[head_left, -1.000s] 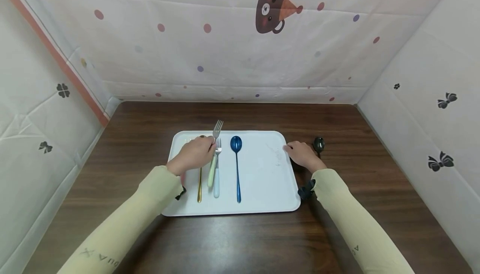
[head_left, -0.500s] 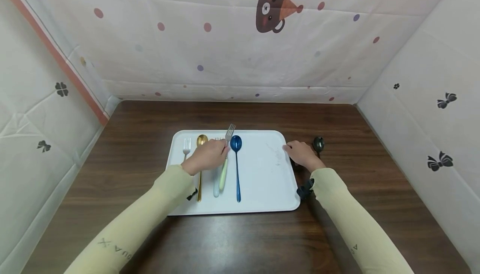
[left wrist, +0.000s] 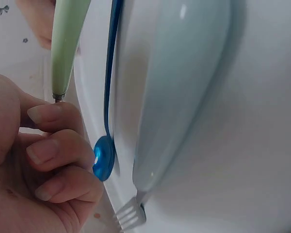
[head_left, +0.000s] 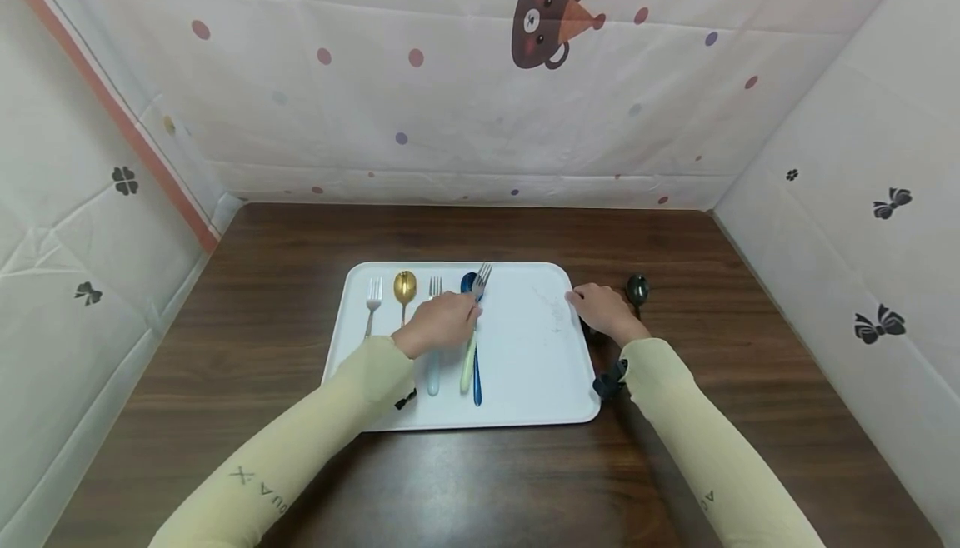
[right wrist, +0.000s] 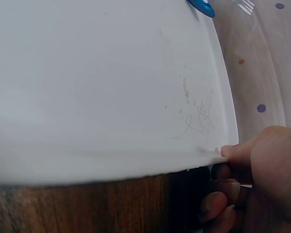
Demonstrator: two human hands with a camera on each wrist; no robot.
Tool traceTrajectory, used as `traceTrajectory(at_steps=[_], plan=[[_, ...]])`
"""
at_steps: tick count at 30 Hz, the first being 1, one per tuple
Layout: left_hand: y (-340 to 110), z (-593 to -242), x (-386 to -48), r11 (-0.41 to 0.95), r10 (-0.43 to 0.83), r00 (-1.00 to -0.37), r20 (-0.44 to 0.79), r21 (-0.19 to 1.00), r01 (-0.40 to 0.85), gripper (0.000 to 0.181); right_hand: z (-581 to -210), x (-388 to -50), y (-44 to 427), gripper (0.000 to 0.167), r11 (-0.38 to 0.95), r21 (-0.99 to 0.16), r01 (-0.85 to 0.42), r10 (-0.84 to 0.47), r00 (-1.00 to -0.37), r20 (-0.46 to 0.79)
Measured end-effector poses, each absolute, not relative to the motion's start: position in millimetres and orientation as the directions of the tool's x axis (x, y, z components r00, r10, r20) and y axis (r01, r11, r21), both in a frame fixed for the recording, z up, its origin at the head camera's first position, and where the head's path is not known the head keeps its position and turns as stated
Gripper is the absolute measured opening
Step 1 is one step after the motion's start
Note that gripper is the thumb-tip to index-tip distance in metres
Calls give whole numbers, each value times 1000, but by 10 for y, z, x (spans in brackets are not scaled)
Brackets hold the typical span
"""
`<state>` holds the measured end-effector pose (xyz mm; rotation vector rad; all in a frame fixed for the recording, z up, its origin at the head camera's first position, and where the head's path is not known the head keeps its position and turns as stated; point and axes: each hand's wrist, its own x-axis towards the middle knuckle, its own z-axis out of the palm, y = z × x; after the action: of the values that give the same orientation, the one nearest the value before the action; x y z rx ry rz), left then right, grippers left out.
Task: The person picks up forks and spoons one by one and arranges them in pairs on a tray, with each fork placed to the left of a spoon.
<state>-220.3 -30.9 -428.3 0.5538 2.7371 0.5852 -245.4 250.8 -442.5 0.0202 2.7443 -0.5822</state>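
Observation:
My left hand (head_left: 442, 321) pinches a green-handled fork (left wrist: 68, 48) near the neck, tines away from me, above the white tray (head_left: 536, 365). In the head view it overlaps the dark blue spoon (head_left: 477, 386); the left wrist view shows the fork raised and apart from that spoon. Just left of it lies a fork with a pale blue handle (left wrist: 184, 97), partly under my hand in the head view. My right hand (head_left: 603, 311) grips the tray's right rim, thumb on top and other fingers curled beneath, as the right wrist view shows.
Further left on the tray lie a gold spoon (head_left: 405, 286) and a silver fork (head_left: 374, 292), both partly covered by my left arm. A black spoon (head_left: 637, 288) is on the brown table (head_left: 705, 306) beyond my right hand. Patterned sheets (head_left: 450, 98) enclose the table's back and sides.
My left hand has carried the green-handled fork rightward, past the pale blue fork to the blue spoon. The gold spoon and silver fork have come into sight. My right hand stays on the rim.

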Motion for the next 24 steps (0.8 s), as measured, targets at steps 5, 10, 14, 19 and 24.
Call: traceTrajectory(at_steps=[5,10,14,19,24], plan=[[-223,-4311,-2192,836,434,-878,-204,455,307,25,-4446,-2452,2508,51,917,-391,80,-53,-946,-319],[-145,-4333,-2192,838,438,-875,-206,447,314,26,-4460,-2449,2507,52,918,-388,79,-51,-948,-314],[-92,-4339,-2204,834,441,-873,-206,454,314,28,-4469,-2454,2517,52,920,-386,68,-59,-950,-308],[-29,-4334,-2219,842,437,-871,-225,443,308,30,-4485,-2465,2525,53,921,-383,67,-58,-950,-306],[51,-4339,-2225,847,436,-864,-251,439,300,31,-4487,-2459,2516,52,921,-384,63,-58,-954,-296]])
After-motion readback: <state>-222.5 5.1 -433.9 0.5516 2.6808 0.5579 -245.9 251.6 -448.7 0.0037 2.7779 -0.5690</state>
